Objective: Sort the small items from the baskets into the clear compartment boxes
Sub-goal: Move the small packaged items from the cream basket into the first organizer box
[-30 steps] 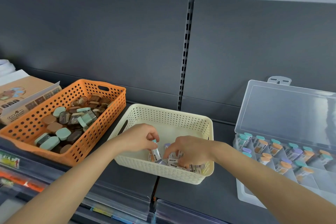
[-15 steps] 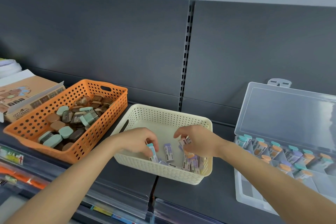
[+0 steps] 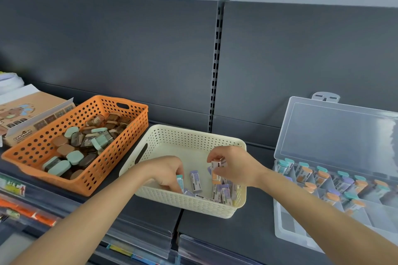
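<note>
- Dark grey shelf panels [image 3: 107,54] fill the whole back, with a slotted upright [image 3: 216,66] running down the middle.
- Clear compartment box [image 3: 286,232] sits at the far right with its lid [image 3: 336,131] tipped up against the back panel. The rear compartments already hold rows of small erasers [image 3: 323,178] with teal, orange and purple ends; the front ones look bare.
- Orange basket [image 3: 103,170] on the left, angled, piled with brown and mint sharpener-looking bits [image 3: 81,146]. Nobody's touching it.
- Cream basket [image 3: 189,202] in the middle, just beside the orange one, is where both hands are working. Loose erasers [image 3: 221,191] are bunched in its front right corner.
- Cardboard display box [image 3: 25,118] sits behind the orange basket on the far left.
- Right hand [image 3: 234,165] is up over the basket, fingers pinched around a small bunch of erasers [image 3: 216,168], orange end showing.
- Left hand [image 3: 170,172] is down inside near the front wall, curled around a teal-ended eraser [image 3: 179,180].
- One purple eraser [image 3: 195,180] lies flat between the two hands.
</note>
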### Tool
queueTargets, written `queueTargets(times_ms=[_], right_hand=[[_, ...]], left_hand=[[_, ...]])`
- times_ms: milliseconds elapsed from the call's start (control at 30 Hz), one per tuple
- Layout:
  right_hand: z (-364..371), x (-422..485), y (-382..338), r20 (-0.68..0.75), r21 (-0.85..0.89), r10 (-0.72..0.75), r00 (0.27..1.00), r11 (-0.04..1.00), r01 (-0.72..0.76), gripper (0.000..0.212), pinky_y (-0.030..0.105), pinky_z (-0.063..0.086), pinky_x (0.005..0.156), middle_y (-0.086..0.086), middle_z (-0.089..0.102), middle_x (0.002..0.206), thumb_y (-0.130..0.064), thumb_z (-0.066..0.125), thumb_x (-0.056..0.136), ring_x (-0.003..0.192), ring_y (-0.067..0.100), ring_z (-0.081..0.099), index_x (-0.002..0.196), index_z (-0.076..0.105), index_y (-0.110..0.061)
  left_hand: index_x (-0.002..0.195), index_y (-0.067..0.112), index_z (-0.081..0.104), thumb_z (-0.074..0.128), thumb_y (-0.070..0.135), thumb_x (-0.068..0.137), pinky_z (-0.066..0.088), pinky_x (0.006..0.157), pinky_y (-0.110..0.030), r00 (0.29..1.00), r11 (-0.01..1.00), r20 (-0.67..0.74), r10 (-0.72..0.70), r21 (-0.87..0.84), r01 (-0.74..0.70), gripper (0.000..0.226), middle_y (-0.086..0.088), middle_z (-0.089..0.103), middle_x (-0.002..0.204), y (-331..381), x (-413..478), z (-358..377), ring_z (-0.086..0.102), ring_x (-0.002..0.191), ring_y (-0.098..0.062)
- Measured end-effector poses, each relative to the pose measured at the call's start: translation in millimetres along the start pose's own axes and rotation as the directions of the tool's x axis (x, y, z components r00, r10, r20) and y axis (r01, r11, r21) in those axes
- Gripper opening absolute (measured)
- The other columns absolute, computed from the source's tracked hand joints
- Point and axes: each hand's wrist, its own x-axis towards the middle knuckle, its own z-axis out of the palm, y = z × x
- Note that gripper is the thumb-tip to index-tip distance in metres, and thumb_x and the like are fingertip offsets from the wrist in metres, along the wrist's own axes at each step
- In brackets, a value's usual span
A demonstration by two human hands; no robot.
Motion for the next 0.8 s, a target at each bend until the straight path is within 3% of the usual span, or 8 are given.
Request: queueTargets(times_ms=[133,233,333,433,567,700,800], right_hand=[[-2.5,-3.2,0.4,-0.045,0.027,0.006,0.999,1.0,-0.005,0.03,0.011,0.046,0.075,-0.009,0.063,0.11,-0.006,0.058,0.084,0.093,0.003,0.055,0.11,0.065,-0.019],[-6.5,-6.6,0.3,-0.107,0.059,0.019,0.994,0.998,-0.013,0.022,0.01,0.043,0.067,-0.006,0.064,0.1,-0.008,0.061,0.084,0.088,0.01,0.058,0.103,0.067,-0.018],[-11.7,-10.7,-0.2,-0.162,0.075,0.021,0.987,0.997,-0.009,0.015,0.007,0.038,0.057,-0.009,0.061,0.088,-0.013,0.064,0.084,0.073,0.004,0.053,0.098,0.067,-0.016],[-18.5,-16.9,2.4,-0.214,0.141,0.069,0.974,0.989,-0.039,0.01,0.007,0.039,0.057,-0.01,0.062,0.091,-0.016,0.066,0.084,0.073,0.004,0.054,0.092,0.064,-0.02],[-31.8,-33.3,12.6,-0.28,0.247,0.179,0.943,0.963,-0.109,0.012,0.01,0.045,0.055,-0.011,0.062,0.091,-0.016,0.068,0.083,0.08,0.009,0.059,0.082,0.059,-0.023],[-52.6,-55.0,26.1,-0.346,0.32,0.273,0.898,0.934,-0.161,0.011,0.009,0.041,0.051,-0.013,0.062,0.076,-0.016,0.072,0.081,0.068,0.007,0.058,0.08,0.063,-0.021],[-69.8,-76.8,40.1,-0.395,0.354,0.313,0.864,0.92,-0.171,0.012,0.018,0.052,0.058,-0.006,0.066,0.076,-0.015,0.074,0.079,0.067,0.011,0.063,0.079,0.065,-0.023]], left_hand=[[0.093,0.02,0.062,0.08,0.022,0.071,0.044,0.062,-0.021,0.999,0.999,-0.03,0.032,0.006,-0.032,0.028,0.006,0.059,0.089,2.5,-1.5,0.5,0.055,0.077,-0.01],[0.091,0.026,0.061,0.08,0.017,0.07,0.044,0.064,-0.022,0.989,0.995,-0.137,0.05,-0.078,-0.061,0.03,0.006,0.059,0.093,3.3,-2.7,-3.2,0.056,0.082,-0.01],[0.091,0.025,0.062,0.078,0.011,0.072,0.046,0.063,-0.021,0.966,0.986,-0.249,0.068,-0.133,-0.104,0.028,0.007,0.058,0.096,9.1,-5.5,-8.6,0.057,0.084,-0.009],[0.091,0.023,0.063,0.075,0.008,0.072,0.043,0.061,-0.022,0.933,0.97,-0.344,0.101,-0.176,-0.169,0.027,0.009,0.057,0.094,22.0,-10.4,-12.3,0.056,0.083,-0.007],[0.087,0.028,0.063,0.078,0.015,0.069,0.051,0.068,-0.032,0.876,0.946,-0.458,0.155,-0.188,-0.265,0.026,0.006,0.061,0.094,49.6,-13.6,-14.2,0.059,0.087,-0.012],[0.084,0.03,0.062,0.082,0.029,0.067,0.049,0.064,-0.026,0.806,0.908,-0.542,0.24,-0.168,-0.384,0.026,0.01,0.064,0.091,84.2,-10.1,-10.8,0.06,0.083,-0.009],[0.085,0.03,0.063,0.08,0.031,0.069,0.049,0.065,-0.028,0.773,0.875,-0.558,0.301,-0.161,-0.457,0.024,0.01,0.066,0.088,115.5,-3.9,-3.6,0.062,0.08,-0.01]])
